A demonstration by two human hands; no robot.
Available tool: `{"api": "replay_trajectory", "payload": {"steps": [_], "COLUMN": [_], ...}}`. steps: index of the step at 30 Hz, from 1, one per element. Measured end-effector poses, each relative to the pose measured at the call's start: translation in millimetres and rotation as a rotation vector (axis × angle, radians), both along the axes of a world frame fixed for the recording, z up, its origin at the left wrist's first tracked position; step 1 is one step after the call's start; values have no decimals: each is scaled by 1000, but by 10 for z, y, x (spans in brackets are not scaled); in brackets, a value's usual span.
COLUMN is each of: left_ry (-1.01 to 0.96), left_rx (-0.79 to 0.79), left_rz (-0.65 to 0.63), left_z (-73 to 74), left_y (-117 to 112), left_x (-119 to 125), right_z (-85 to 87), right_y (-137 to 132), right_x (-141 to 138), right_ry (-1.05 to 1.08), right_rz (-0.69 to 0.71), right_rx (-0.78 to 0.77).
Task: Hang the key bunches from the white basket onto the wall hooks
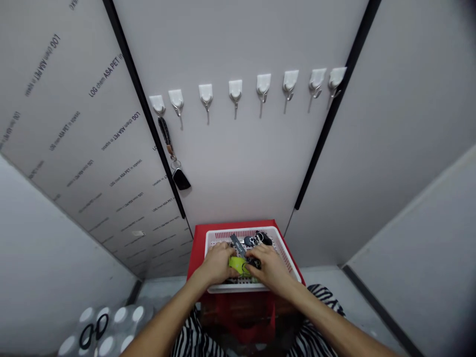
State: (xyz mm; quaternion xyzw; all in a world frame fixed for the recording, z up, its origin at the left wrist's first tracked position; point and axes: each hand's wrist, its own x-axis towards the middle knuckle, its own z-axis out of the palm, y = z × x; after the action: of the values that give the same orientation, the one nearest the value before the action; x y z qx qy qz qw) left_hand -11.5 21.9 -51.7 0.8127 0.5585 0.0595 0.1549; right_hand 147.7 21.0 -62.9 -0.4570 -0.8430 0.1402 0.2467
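A white plastic basket (295,271) holds keys and key fobs. Inside it, my left hand (216,263) is closed on a lime-green key strap (237,265). My right hand (272,266) grips a dark key fob (254,263) at the strap's right end, thumb and fingers around it. Behind my hands lie a grey key tag (237,245) with lettering and some black key fobs (263,238) with rings. My fingers partly cover the basket's contents.
White adhesive hooks (235,90) run in a row across the wall panel. From the leftmost hangs a black car key (181,179) on a braided strap. The basket stands on a red surface (198,243). Scissors (93,331) lie on white-capped bottles (121,314) at lower left.
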Motion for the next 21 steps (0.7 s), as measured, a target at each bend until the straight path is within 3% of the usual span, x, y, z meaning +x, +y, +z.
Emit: {"api": "replay_trajectory", "payload": {"steps": [5, 8, 15, 18, 21], "left_ry": [-166, -342, -1108, -1250, -1295], "left_rx": [140, 44, -115, -174, -220], "left_rz": [96, 182, 269, 325, 367], "left_z": [77, 156, 285, 318, 317], "left_y": [35, 87, 200, 169, 115], "left_x": [-26, -74, -164, -157, -165], "right_z": [28, 42, 50, 66, 163], "right_y": [-8, 13, 119, 179, 245], "right_x": [33, 62, 111, 157, 218], "right_ry": [106, 198, 227, 151, 68], "right_rz": [-61, -104, -104, -103, -168], "right_rx": [58, 42, -41, 1, 149]}}
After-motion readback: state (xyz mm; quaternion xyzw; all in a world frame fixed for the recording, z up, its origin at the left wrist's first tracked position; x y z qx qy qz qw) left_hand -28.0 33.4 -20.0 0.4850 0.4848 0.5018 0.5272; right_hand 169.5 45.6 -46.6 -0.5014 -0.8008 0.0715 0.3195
